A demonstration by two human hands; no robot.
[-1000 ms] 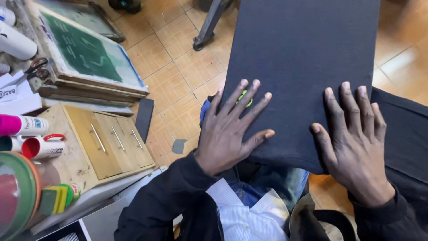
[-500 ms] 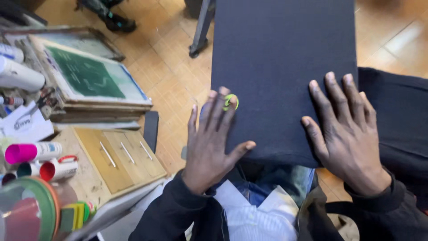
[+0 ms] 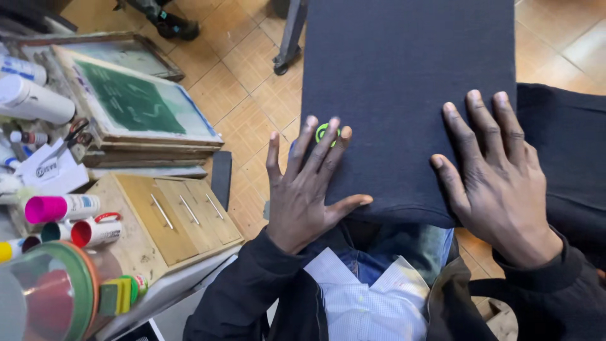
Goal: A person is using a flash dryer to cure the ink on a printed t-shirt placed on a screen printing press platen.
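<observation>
Hands flat, fingers spread: left hand [image 3: 309,189] and right hand [image 3: 499,177] press dark fabric [image 3: 404,76], grasping nothing; green logo [image 3: 323,132] under left fingertips.

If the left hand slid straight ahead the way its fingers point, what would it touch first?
Probably the small green ring-shaped mark at the left hand's fingertips, then more of the flat dark navy fabric; depth is hard to judge.
</observation>
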